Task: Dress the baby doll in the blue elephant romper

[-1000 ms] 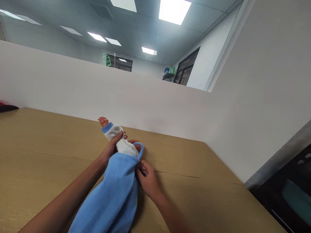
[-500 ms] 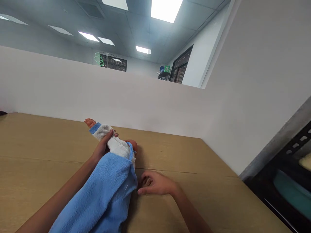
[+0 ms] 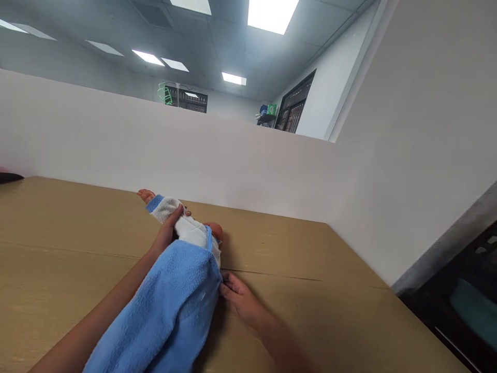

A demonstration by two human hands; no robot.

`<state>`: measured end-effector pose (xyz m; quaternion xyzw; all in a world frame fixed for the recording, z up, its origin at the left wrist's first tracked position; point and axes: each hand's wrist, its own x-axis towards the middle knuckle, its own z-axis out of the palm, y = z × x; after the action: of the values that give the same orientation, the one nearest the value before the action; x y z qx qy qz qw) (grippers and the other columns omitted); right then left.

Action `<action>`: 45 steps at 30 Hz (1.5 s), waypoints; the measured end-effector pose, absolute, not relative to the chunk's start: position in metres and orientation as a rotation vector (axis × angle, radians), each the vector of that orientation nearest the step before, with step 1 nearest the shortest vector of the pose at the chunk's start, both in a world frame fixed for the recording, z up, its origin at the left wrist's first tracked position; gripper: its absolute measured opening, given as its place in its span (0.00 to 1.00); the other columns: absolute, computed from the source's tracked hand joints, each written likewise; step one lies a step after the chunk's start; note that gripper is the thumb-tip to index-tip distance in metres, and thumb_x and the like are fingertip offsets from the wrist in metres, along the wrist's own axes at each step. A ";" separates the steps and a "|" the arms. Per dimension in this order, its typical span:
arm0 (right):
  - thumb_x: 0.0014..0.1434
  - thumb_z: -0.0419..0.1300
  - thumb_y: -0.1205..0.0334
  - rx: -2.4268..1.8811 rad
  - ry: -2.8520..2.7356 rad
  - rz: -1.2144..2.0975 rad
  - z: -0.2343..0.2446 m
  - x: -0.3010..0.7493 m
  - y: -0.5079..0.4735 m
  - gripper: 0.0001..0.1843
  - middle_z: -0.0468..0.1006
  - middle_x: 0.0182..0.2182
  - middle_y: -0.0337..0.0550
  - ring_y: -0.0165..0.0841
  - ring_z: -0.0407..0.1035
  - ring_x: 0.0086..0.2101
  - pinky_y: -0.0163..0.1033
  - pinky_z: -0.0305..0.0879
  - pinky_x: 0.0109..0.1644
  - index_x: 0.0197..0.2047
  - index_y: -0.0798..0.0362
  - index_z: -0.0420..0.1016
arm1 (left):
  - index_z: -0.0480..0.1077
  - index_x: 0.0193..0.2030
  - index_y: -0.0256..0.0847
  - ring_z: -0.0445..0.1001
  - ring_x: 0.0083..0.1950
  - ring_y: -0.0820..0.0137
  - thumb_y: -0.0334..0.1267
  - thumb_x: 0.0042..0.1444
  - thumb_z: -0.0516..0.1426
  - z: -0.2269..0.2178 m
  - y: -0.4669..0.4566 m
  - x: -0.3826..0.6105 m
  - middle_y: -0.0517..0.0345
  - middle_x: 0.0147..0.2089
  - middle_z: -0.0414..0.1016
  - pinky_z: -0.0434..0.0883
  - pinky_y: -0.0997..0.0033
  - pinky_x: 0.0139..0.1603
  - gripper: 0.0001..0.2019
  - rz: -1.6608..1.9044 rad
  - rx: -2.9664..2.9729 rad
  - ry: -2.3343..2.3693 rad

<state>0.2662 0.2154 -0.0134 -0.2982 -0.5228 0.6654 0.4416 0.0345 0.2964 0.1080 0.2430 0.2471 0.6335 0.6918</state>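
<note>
A baby doll lies on its side on the brown tabletop, one small hand sticking out of a white sleeve with a blue cuff. Its head shows only in part behind the shoulder. Blue fleece clothing covers its body and runs toward me. My left hand is wrapped round the doll's white sleeve. At the clothing's right edge, my right hand pinches the blue fleece between thumb and fingers; its fingertips are partly hidden.
The brown tabletop has seams across it and meets a low white partition at the back. A white wall rises on the right, beside a dark rack with a teal item. A dark object sits at the far left edge.
My right hand, curled just beside the doll before, has moved in to the blue fleece and closed on its edge. My left hand keeps its hold on the sleeve. The view has shifted slightly.
</note>
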 end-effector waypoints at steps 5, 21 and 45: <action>0.57 0.69 0.29 -0.763 -1.208 1.584 -0.014 0.261 0.210 0.32 0.81 0.45 0.39 0.36 0.72 0.49 0.42 0.63 0.60 0.51 0.43 0.69 | 0.71 0.35 0.41 0.79 0.25 0.67 0.45 0.50 0.76 0.111 0.294 0.040 0.64 0.26 0.76 0.81 0.72 0.27 0.19 1.441 0.535 0.525; 0.52 0.54 0.66 -1.341 -1.410 0.771 0.000 0.265 0.215 0.15 0.78 0.47 0.54 0.47 0.71 0.49 0.54 0.66 0.57 0.45 0.49 0.68 | 0.72 0.41 0.45 0.79 0.36 0.63 0.61 0.48 0.74 0.109 0.277 0.061 0.61 0.34 0.78 0.77 0.68 0.38 0.27 1.513 0.871 0.722; 0.57 0.76 0.46 -1.154 -1.785 1.154 0.139 0.309 0.164 0.59 0.61 0.74 0.48 0.48 0.63 0.69 0.61 0.59 0.74 0.79 0.34 0.44 | 0.60 0.66 0.44 0.77 0.55 0.53 0.46 0.65 0.64 0.133 0.219 0.080 0.46 0.59 0.76 0.71 0.58 0.56 0.27 0.998 2.118 0.961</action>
<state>0.3091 0.1635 0.1385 -0.4461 -0.6904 0.4464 0.3535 0.0801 0.2194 0.1329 0.7981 0.3622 0.3762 0.3005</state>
